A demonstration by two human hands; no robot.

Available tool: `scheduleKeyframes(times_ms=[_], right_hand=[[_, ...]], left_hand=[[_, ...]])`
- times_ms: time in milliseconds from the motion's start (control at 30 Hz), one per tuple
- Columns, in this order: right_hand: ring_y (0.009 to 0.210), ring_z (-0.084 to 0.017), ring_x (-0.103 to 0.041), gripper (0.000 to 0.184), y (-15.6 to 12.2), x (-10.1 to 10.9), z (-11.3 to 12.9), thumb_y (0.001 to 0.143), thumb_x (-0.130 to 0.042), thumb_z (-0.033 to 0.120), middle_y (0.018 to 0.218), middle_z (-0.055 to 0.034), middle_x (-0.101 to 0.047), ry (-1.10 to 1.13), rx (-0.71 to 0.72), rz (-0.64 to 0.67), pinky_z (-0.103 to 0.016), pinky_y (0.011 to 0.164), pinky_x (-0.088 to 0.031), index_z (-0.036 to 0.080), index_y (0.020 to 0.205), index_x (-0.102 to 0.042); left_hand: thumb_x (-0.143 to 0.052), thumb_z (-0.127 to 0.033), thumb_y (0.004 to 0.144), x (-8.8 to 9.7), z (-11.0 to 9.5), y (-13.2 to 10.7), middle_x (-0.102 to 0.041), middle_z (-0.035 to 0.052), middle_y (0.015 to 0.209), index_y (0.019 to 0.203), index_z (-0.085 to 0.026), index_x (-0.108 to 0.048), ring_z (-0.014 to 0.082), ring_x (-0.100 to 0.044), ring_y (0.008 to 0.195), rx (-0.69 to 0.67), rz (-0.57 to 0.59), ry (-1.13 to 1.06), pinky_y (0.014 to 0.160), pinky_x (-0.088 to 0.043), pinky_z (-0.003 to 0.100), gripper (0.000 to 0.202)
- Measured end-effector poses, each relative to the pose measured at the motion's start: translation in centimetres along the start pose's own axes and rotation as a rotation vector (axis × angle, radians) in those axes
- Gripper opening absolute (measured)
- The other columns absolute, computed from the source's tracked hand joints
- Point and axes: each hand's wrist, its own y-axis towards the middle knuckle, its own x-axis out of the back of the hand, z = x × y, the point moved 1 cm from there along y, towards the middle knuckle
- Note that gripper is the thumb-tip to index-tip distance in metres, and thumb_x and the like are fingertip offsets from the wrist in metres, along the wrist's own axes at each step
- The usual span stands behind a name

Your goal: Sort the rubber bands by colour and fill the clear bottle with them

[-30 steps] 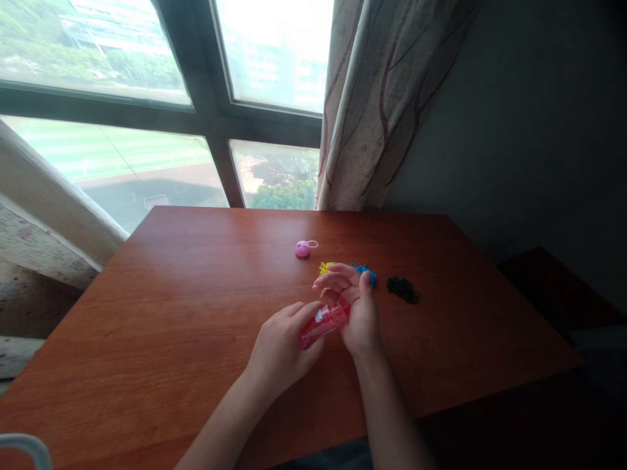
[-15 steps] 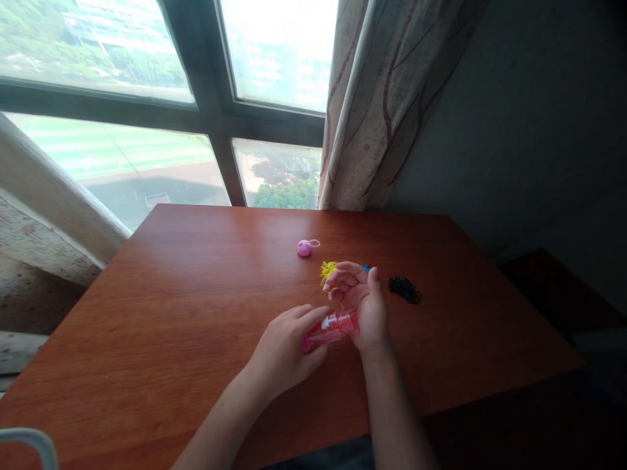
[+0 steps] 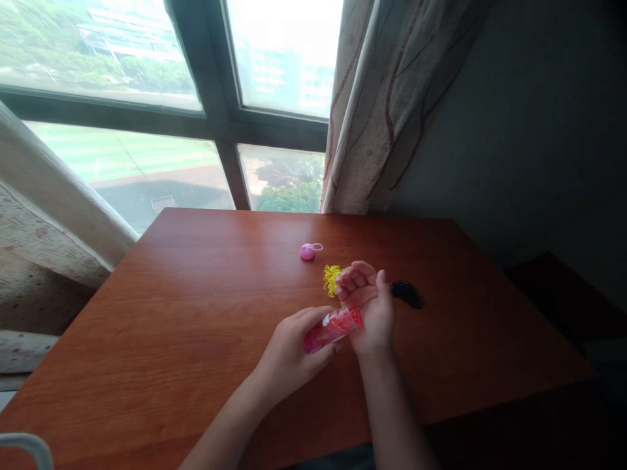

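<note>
My left hand [image 3: 291, 349] is closed around a small clear red plastic tube [image 3: 332, 328], held tilted with its open end against my right palm. My right hand [image 3: 368, 307] is cupped palm up at that open end, fingers curled loosely; nothing I can make out lies in it. Both hands hover just above the wooden table [image 3: 196, 313]. A small heap of yellow rubber bands [image 3: 331, 278] lies right beside my right fingertips. A heap of black bands [image 3: 406, 294] lies to the right of that hand. The blue heap is hidden behind my right hand.
A pink round cap with a loop [image 3: 308, 251] lies on the table beyond the yellow heap. A curtain [image 3: 386, 104] hangs at the back right beside the window [image 3: 147, 98]. A white curved edge [image 3: 27, 447] shows at the bottom left corner.
My right hand has shifted slightly right and its fingers have curled in more, now covering the blue heap and uncovering the yellow one. The left hand keeps hold of the red tube.
</note>
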Motion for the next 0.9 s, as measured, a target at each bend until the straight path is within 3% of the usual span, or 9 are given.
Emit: scheduleKeyframes(times_ms=[167,400,633,900], right_hand=[[0.088,-0.017,-0.065,0.024,-0.1,0.4,-0.3,0.086,-0.061,0.044,0.093,-0.0037,-0.072,-0.01,-0.023,-0.042,-0.029,0.076,-0.053,0.023,0.091,-0.074],[0.087,-0.015,-0.061,0.019,-1.8,1.2,0.2,0.084,-0.069,0.034,0.097,-0.0028,-0.069,-0.28,0.021,0.03,-0.028,0.081,-0.049,0.023,0.097,-0.075],[0.092,-0.017,-0.061,0.018,-2.5,1.0,0.4,0.084,-0.07,0.035,0.1,-0.0018,-0.069,-0.541,0.044,0.082,-0.03,0.086,-0.047,0.026,0.099,-0.073],[0.074,-0.015,-0.061,0.017,-2.2,0.5,2.4,0.085,-0.069,0.038,0.08,-0.0008,-0.069,-0.808,-0.029,0.128,-0.026,0.068,-0.048,0.021,0.085,-0.071]], left_hand=[[-0.068,-0.019,0.08,0.3,-0.4,0.1,-0.072,0.0038,0.1,0.111,-0.018,-0.065,0.0185,-0.066,0.087,0.03,-0.01,-0.222,0.08,-0.05,0.027,0.031],[-0.071,-0.025,0.082,0.5,-0.4,0.1,-0.07,0.0076,0.113,0.12,-0.016,-0.062,0.0228,-0.065,0.104,0.079,-0.09,-0.483,0.092,-0.051,0.03,0.041],[-0.07,-0.022,0.081,0.5,-0.2,0.0,-0.071,0.0065,0.111,0.118,-0.016,-0.064,0.0218,-0.066,0.103,0.083,-0.073,-0.482,0.091,-0.052,0.031,0.038],[-0.069,-0.022,0.082,0.6,-0.1,-0.1,-0.071,0.0078,0.11,0.117,-0.015,-0.064,0.0218,-0.067,0.099,0.079,-0.1,-0.384,0.09,-0.053,0.032,0.036]])
